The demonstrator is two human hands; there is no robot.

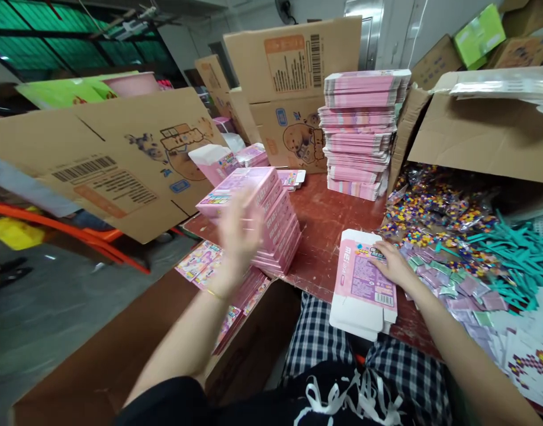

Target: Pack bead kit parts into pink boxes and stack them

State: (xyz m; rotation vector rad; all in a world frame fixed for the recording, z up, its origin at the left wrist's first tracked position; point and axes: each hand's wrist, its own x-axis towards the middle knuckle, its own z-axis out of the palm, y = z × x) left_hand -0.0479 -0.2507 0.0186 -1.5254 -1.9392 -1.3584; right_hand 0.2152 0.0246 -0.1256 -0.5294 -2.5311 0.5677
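Note:
My left hand (238, 236), smeared by motion, is raised in front of a stack of closed pink boxes (278, 228) at the table's near left edge. Whether its fingers hold anything cannot be made out. My right hand (391, 263) is on the upper right part of a flat pink carton (364, 278) with white flaps, its fingers bent onto the printed face. That carton lies over at least one more at the table's front edge, above my lap. An open-flapped pink box (213, 163) stands tilted behind the stack.
A tall pile of flat pink cartons (357, 136) stands at the back. On the right, an open cardboard box (484, 136) spills colourful bead bags (440, 219) beside teal tools (515, 260) and small sachets (466, 290). Below left, a large carton (120, 343) holds pink boxes.

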